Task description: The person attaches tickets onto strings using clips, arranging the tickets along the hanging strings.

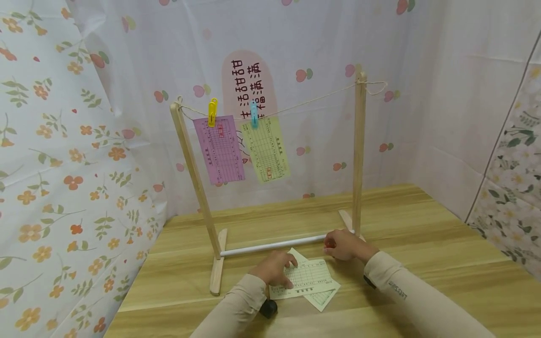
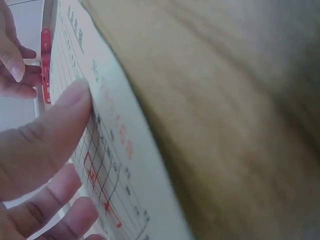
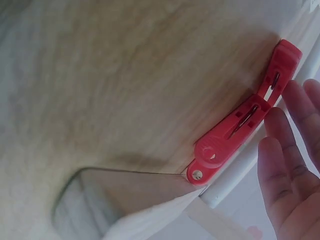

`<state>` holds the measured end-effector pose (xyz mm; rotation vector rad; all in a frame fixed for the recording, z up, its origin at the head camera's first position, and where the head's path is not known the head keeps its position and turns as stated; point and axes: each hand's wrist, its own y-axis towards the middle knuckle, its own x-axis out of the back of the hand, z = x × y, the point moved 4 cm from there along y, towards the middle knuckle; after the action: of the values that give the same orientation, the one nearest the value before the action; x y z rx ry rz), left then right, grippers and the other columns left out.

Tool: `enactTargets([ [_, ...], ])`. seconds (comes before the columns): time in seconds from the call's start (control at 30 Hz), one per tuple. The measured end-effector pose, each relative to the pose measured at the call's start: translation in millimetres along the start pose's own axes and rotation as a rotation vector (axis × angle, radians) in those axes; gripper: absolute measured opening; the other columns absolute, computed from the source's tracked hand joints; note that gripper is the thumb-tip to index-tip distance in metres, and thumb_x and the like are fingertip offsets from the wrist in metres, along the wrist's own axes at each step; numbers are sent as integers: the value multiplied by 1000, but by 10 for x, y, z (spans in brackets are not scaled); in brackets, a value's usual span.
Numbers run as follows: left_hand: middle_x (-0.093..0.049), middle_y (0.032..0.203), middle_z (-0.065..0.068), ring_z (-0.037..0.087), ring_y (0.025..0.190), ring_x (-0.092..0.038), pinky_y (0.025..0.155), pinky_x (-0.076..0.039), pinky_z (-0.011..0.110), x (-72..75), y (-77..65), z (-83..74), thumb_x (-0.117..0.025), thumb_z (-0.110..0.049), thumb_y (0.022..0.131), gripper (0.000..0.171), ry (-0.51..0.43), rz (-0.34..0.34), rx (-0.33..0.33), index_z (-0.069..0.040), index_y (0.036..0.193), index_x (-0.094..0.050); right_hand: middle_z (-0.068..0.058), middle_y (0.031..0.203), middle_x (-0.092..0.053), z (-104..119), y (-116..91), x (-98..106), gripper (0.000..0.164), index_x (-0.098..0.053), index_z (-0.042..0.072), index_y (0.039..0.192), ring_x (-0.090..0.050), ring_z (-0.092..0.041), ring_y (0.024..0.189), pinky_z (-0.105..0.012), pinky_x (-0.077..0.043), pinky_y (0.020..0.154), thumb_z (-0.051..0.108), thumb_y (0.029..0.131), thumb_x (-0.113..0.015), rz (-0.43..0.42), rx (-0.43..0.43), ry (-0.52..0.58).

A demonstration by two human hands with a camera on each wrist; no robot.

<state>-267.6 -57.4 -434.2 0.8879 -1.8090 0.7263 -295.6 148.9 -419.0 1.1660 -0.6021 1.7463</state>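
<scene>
Two pale green printed paper slips (image 1: 310, 274) lie crossed, one over the other, on the table. My left hand (image 1: 276, 270) is over the left end of the top slip, fingers apart and bent a little. In the left wrist view its thumb (image 2: 75, 100) lies against the printed face. My right hand (image 1: 341, 245) is low over the table by the rack's right foot. Beside its fingers (image 3: 280, 165) lie two red clothespins (image 3: 230, 132), end to end in the right wrist view; the fingertips are right at them, not wrapped round them. The head view mostly hides the clothespins behind that hand.
A wooden rack with two posts (image 1: 359, 155) and a white bottom bar (image 1: 279, 245) stands behind the slips. On its string (image 1: 313, 99), a yellow clothespin (image 1: 212, 112) holds a purple slip (image 1: 221, 152) and a blue clothespin (image 1: 254, 115) a yellow-green slip (image 1: 268, 152). Patterned curtains surround the table.
</scene>
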Motion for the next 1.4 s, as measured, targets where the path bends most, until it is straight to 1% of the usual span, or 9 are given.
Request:
enactTargets([
  [0.27, -62, 93, 3, 16, 87, -57, 74, -48, 26, 13, -14, 10, -85, -15, 57, 53, -33, -16, 2, -16, 104, -61, 3, 70, -55, 24, 10, -10, 16, -64, 1, 90, -51, -10, 63, -29, -46, 60, 13, 80, -68, -4, 3, -3],
  [0.43, -63, 96, 6, 19, 91, -58, 77, -48, 29, 2, -54, 29, -85, -14, 57, 60, -68, -16, 4, -15, 111, -59, 2, 68, -56, 50, -9, -60, 16, -64, 1, 90, -51, -11, 60, -30, -47, 60, 8, 77, -70, 47, -18, 21],
  [0.57, -64, 97, 7, 18, 92, -59, 79, -47, 28, 4, -56, 23, -85, -13, 56, 67, -56, -34, -28, -17, 116, -56, 1, 68, -58, 31, -7, -90, 21, -64, 4, 90, -52, -11, 57, -30, -47, 60, 8, 72, -75, 60, -69, -2],
  [0.67, -63, 98, 6, 16, 91, -58, 79, -47, 26, 18, -32, 3, -85, -11, 56, 69, -46, -51, -56, -17, 118, -55, 1, 68, -58, 8, -3, -87, 24, -64, 5, 90, -53, -11, 55, -30, -48, 59, 6, 70, -77, 66, -106, -16],
  [0.83, -61, 102, 8, 18, 94, -57, 79, -47, 25, 46, 3, -15, -79, 1, 62, 64, -52, -68, -72, -16, 118, -54, 0, 72, -57, -9, 6, -49, 25, -64, 6, 89, -53, -13, 66, -31, -48, 60, 5, 68, -77, 74, -111, -62],
  [1.0, -61, 98, 10, 20, 93, -57, 71, -47, 24, 85, -12, -9, -62, 15, 64, 59, -59, -69, -84, -14, 115, -56, 0, 74, -57, 13, 3, -18, 27, -63, 5, 90, -53, -14, 68, -32, -47, 62, 5, 67, -77, 66, -93, -85],
  [1.17, -61, 95, 8, 21, 91, -56, 70, -45, 23, 125, -47, 12, -52, 16, 64, 51, -97, -62, -88, -11, 106, -63, 1, 72, -56, 58, -21, 3, 25, -63, 4, 88, -52, -13, 65, -31, -46, 60, 4, 66, -76, 49, -77, -96],
  [1.3, -63, 92, 3, 14, 82, -57, 68, -45, 20, 149, -45, 34, -52, 14, 63, 45, -100, -85, -111, -10, 97, -67, 1, 71, -58, 69, -31, 14, 23, -62, 5, 85, -53, -12, 63, -31, -47, 59, 3, 67, -75, 38, -73, -113],
  [1.4, -63, 94, 1, 12, 77, -57, 64, -46, 19, 166, -38, 57, -53, 14, 64, 44, -128, -73, -87, -11, 98, -67, 0, 72, -59, 65, -29, 23, 23, -62, 5, 86, -54, -13, 66, -32, -47, 60, 4, 67, -76, 35, -84, -127],
])
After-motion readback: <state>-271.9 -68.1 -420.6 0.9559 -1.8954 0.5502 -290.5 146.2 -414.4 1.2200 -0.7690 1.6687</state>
